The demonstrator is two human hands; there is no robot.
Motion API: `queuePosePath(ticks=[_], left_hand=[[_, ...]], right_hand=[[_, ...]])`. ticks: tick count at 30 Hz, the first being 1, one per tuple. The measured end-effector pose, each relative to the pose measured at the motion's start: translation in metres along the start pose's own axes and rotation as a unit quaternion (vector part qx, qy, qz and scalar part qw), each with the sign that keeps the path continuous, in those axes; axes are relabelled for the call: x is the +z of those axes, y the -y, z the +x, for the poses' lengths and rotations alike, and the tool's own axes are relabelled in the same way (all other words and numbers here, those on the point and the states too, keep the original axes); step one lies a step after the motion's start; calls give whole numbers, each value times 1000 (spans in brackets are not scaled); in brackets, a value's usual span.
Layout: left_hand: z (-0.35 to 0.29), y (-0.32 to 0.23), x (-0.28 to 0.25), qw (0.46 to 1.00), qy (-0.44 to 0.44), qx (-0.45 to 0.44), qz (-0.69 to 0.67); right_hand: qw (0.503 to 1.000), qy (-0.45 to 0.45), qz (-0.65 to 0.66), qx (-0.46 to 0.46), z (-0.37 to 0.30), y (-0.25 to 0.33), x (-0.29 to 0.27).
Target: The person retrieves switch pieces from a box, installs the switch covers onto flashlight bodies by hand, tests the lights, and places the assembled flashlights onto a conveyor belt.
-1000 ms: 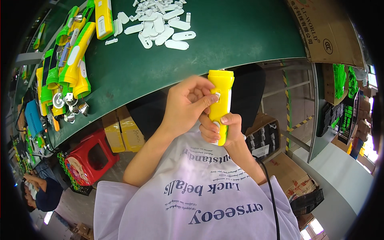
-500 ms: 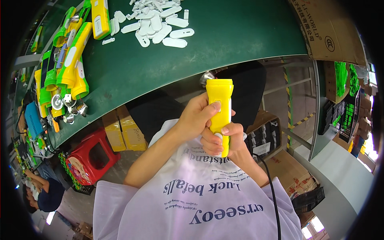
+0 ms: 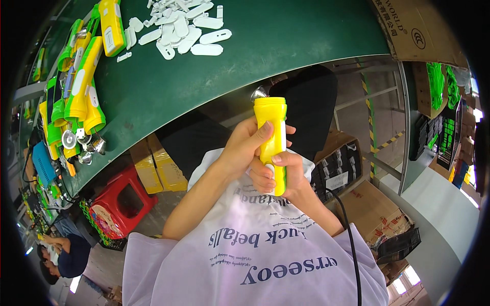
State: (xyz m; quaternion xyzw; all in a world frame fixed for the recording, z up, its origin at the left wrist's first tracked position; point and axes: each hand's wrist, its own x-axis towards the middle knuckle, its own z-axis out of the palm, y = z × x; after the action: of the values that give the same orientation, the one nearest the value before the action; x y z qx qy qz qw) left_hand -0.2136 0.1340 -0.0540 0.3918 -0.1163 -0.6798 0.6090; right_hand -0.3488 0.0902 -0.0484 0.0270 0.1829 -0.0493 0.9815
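Both of my hands hold one yellow flashlight body (image 3: 270, 109) in front of my chest, its wide threaded end toward the table. My left hand (image 3: 245, 144) grips it just below the head, thumb laid along the top. Lower down, my right hand (image 3: 286, 171) wraps the handle near a pale oval button, its thumb across the body. A shiny reflector cup (image 3: 259, 93) shows just beyond the threaded end; how it is attached is hidden. The underside of the flashlight is out of sight.
A green table (image 3: 168, 86) curves ahead, bearing a heap of white plastic plates (image 3: 178, 28). Several yellow-green flashlight bodies (image 3: 81, 84) are piled at its left. A red stool (image 3: 122, 201) stands lower left, a cardboard box (image 3: 375, 211) lower right. A black cable (image 3: 352, 245) hangs on my right side.
The flashlight has shifted slightly left and tilted, showing more of its white side strip. My left thumb now points further up the body. The view has moved a little too.
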Motion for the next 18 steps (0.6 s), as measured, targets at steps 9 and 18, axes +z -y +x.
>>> queuePosePath(ticks=[9,18], left_hand=[[2,16,-10,996,-41,-39,-66],[-2,15,-10,991,8,-9,-136]], right_hand=[[990,-120,-67,10,1,-3,0],[994,-91,-52,-23,2,-6,3]])
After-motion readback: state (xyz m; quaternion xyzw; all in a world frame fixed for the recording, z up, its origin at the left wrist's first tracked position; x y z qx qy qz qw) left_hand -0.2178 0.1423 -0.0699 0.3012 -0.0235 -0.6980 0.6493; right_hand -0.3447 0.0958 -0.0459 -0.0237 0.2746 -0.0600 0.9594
